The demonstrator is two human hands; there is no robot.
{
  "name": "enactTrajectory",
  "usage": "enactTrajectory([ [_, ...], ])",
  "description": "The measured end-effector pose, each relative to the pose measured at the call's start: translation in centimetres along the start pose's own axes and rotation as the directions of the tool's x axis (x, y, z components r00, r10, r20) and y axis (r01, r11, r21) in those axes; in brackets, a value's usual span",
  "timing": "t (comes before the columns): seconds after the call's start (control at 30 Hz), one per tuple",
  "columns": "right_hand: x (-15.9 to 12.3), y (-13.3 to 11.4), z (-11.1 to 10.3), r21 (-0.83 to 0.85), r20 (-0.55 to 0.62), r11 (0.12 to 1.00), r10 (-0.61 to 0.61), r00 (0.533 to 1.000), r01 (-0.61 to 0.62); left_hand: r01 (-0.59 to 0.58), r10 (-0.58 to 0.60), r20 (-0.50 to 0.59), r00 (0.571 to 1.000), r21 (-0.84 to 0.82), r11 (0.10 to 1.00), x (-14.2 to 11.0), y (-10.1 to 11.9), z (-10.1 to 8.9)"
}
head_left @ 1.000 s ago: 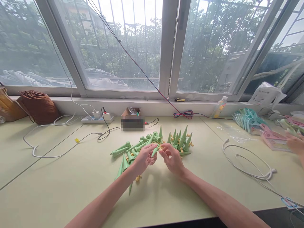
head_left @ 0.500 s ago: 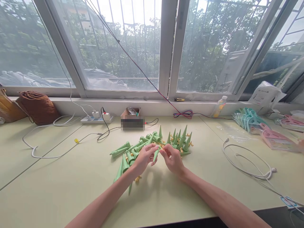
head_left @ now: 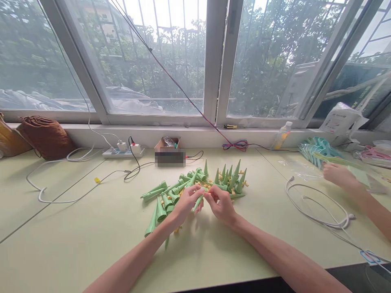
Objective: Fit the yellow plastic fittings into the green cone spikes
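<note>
My left hand is closed round a green plastic cone spike, its tip pointing down toward me. My right hand pinches the spike's upper end, where a small yellow piece seems to sit, too small to be sure. Just behind both hands, a pile of loose green spikes lies flat on the pale green table. Several spikes stand upright to the right of the pile, with small yellow parts scattered among them.
A small cardboard box and a power strip with cables sit near the windowsill. A white cable loops on the right. Another person's hand holds a flat pale green item by stacked teal and pink packs. A brown bag rests far left.
My hands have drawn closer together on the spike and shifted slightly away from me. The other person's hand has come further into view at the right, holding a flat green item.
</note>
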State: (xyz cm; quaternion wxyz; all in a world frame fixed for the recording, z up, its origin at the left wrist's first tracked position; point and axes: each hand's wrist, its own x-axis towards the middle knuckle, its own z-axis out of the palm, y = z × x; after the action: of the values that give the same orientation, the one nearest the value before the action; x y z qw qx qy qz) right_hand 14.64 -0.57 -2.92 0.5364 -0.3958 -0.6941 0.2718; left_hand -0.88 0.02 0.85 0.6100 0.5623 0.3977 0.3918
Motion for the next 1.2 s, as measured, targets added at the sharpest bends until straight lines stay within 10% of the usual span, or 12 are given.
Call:
enactTrajectory([
  [1.2, 0.05, -0.10, 0.13, 0.049, 0.002, 0.999, -0.022, 1.000, 0.022, -0.188, 0.224, -0.128, 0.966, 0.241, 0.952, -0.36, -0.45, 0.56],
])
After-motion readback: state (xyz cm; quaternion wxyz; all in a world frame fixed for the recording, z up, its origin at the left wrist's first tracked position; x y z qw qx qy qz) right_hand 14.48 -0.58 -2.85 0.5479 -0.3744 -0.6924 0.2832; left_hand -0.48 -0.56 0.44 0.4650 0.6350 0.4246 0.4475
